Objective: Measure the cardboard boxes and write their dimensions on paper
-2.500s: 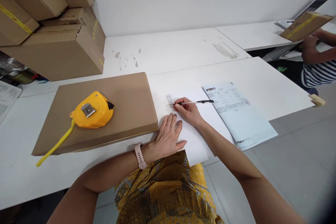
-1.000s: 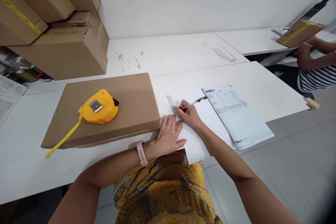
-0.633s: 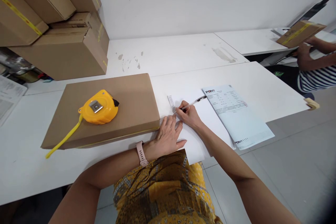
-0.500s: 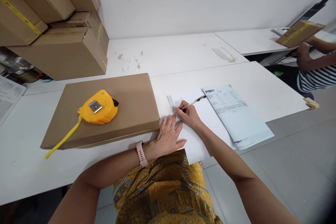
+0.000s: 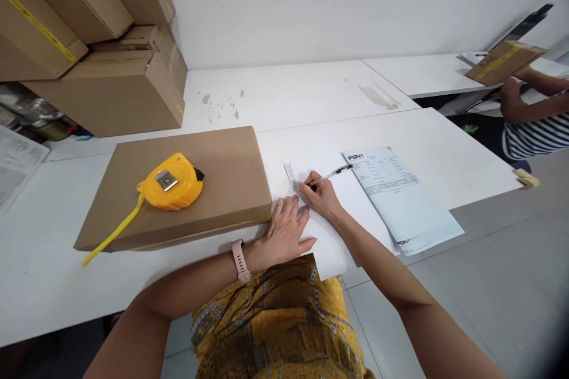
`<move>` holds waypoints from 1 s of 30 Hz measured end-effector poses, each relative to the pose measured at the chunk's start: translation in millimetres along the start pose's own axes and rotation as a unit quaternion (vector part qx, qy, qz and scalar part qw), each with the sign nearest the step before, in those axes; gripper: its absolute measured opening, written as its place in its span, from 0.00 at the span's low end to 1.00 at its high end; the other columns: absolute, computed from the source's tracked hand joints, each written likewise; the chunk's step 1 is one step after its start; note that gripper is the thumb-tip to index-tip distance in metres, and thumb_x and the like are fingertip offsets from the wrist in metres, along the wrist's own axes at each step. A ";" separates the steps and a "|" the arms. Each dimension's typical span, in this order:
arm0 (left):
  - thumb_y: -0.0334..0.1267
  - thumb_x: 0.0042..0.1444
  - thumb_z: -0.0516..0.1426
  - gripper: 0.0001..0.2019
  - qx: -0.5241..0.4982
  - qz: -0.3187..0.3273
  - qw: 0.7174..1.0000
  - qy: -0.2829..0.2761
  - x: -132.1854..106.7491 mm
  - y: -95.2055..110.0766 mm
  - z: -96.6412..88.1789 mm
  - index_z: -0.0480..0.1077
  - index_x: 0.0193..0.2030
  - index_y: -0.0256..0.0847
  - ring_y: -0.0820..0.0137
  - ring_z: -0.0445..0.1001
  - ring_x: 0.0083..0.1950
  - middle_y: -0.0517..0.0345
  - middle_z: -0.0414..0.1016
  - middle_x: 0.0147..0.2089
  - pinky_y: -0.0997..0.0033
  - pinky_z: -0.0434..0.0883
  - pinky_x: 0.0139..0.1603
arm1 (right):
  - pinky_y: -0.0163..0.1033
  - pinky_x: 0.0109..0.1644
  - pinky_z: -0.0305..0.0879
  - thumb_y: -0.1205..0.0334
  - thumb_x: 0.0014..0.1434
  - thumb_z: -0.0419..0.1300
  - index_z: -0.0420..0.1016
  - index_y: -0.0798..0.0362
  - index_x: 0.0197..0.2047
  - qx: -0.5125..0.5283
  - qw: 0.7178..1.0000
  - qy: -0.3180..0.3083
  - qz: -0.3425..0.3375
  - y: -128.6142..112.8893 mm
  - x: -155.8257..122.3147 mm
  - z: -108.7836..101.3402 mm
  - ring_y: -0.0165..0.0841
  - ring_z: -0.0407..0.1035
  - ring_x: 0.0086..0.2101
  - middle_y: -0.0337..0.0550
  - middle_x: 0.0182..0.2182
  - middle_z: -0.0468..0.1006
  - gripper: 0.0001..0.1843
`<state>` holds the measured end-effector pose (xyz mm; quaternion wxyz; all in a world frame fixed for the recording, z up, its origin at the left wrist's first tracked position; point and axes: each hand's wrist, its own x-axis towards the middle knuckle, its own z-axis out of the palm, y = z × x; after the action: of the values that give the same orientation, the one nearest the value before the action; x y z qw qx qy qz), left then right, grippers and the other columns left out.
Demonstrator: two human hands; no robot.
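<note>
My right hand [image 5: 320, 196] grips a pen [image 5: 331, 174] with its tip on a white sheet of paper [image 5: 326, 231], close to a small printed column at the sheet's top left. My left hand [image 5: 283, 231] lies flat, fingers stretched out, pressing the sheet's left edge; a pink watch is on that wrist. Just left of both hands lies a flat brown cardboard box [image 5: 222, 183], and a yellow tape measure [image 5: 171, 182] rests on it with its tape trailing off the front left.
A pale blue printed form [image 5: 402, 201] lies to the right of the sheet on the white table [image 5: 444, 148]. Stacked cardboard boxes [image 5: 102, 47] fill the back left. At far right another person's arm [image 5: 524, 98] holds a small box [image 5: 504, 62].
My right hand has shifted the pen from lying nearly level to a steeper slant, the tip staying by the printed column. My left hand has stayed put. The view has drifted slightly.
</note>
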<state>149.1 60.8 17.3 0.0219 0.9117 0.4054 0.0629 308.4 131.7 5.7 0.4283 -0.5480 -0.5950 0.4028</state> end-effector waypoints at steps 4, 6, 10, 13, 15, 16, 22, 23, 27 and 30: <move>0.59 0.61 0.57 0.36 -0.004 0.000 1.000 0.001 0.1 -0.2 0.2 0.65 0.63 0.27 0.41 0.59 0.69 0.24 0.61 0.68 0.42 0.49 0.70 | 0.35 0.27 0.50 0.56 0.57 0.61 0.63 0.50 0.27 0.004 1.000 -0.003 -0.002 -0.5 0.0 -0.4 0.27 0.54 0.24 0.31 0.20 0.60 0.13; 0.59 0.61 0.56 0.36 -0.001 0.002 1.000 0.004 0.2 -0.3 0.5 0.65 0.63 0.27 0.40 0.59 0.69 0.23 0.61 0.68 0.42 0.49 0.70 | 0.35 0.27 0.50 0.56 0.57 0.61 0.63 0.50 0.27 0.000 1.000 -0.002 -0.002 -0.9 0.2 -0.3 0.27 0.54 0.23 0.31 0.20 0.60 0.13; 0.58 0.61 0.57 0.36 0.003 0.004 1.000 0.005 0.3 -0.4 0.6 0.66 0.62 0.27 0.39 0.60 0.69 0.23 0.62 0.68 0.42 0.49 0.69 | 0.36 0.27 0.51 0.55 0.57 0.61 0.63 0.50 0.27 -0.010 1.000 -0.002 0.002 -0.9 0.4 0.2 0.27 0.55 0.23 0.31 0.19 0.60 0.13; 0.59 0.61 0.57 0.36 0.008 0.001 1.000 0.005 0.3 -0.4 0.3 0.65 0.63 0.28 0.40 0.60 0.69 0.25 0.63 0.68 0.43 0.50 0.69 | 0.36 0.26 0.51 0.55 0.56 0.61 0.63 0.50 0.27 -0.006 1.000 -0.005 0.002 -0.7 0.5 0.3 0.27 0.55 0.23 0.31 0.20 0.60 0.13; 0.60 0.61 0.56 0.36 0.011 0.001 1.000 0.004 0.3 -0.4 0.1 0.65 0.63 0.29 0.41 0.60 0.69 0.27 0.63 0.68 0.43 0.50 0.70 | 0.35 0.26 0.51 0.55 0.56 0.61 0.62 0.50 0.26 0.001 1.000 -0.009 0.002 -1.1 0.6 0.2 0.27 0.55 0.23 0.31 0.20 0.60 0.13; 0.60 0.60 0.57 0.36 0.011 0.002 1.000 0.003 0.3 -0.4 0.1 0.65 0.63 0.29 0.41 0.60 0.69 0.27 0.63 0.68 0.43 0.50 0.69 | 0.35 0.26 0.51 0.56 0.56 0.61 0.62 0.50 0.26 0.003 1.000 -0.010 0.002 -1.4 0.6 0.1 0.27 0.55 0.23 0.31 0.20 0.60 0.13; 0.58 0.61 0.57 0.35 -0.007 -0.002 1.000 0.002 0.7 -0.4 0.5 0.65 0.63 0.29 0.41 0.59 0.70 0.26 0.62 0.69 0.42 0.49 0.70 | 0.36 0.27 0.51 0.57 0.55 0.60 0.63 0.50 0.26 -0.017 1.000 -0.006 0.002 -2.5 0.7 -0.3 0.27 0.55 0.23 0.31 0.20 0.61 0.11; 0.58 0.61 0.57 0.35 -0.006 -0.002 1.000 0.002 0.6 -0.5 0.8 0.65 0.63 0.29 0.41 0.59 0.70 0.27 0.62 0.69 0.42 0.49 0.70 | 0.36 0.27 0.51 0.57 0.55 0.60 0.63 0.50 0.26 -0.016 1.000 -0.005 0.002 -2.1 0.8 -0.2 0.27 0.55 0.23 0.31 0.20 0.60 0.11; 0.59 0.61 0.56 0.36 -0.004 0.002 1.000 0.004 0.0 -0.7 1.8 0.64 0.63 0.28 0.39 0.58 0.70 0.25 0.61 0.69 0.41 0.49 0.69 | 0.36 0.27 0.51 0.57 0.55 0.61 0.63 0.50 0.26 -0.006 1.000 -0.006 0.003 -0.7 1.0 0.2 0.27 0.55 0.23 0.31 0.20 0.60 0.12; 0.58 0.61 0.57 0.36 -0.008 0.001 1.000 0.005 -0.1 -0.4 1.5 0.65 0.63 0.27 0.39 0.59 0.69 0.24 0.61 0.68 0.42 0.48 0.70 | 0.36 0.27 0.51 0.57 0.55 0.61 0.63 0.50 0.26 -0.003 1.000 -0.008 0.003 -1.3 0.6 -0.2 0.27 0.55 0.24 0.32 0.20 0.61 0.12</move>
<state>148.9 61.0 15.7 0.0267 0.9117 0.4040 0.0705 308.2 132.2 7.0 0.4210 -0.5476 -0.5978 0.4069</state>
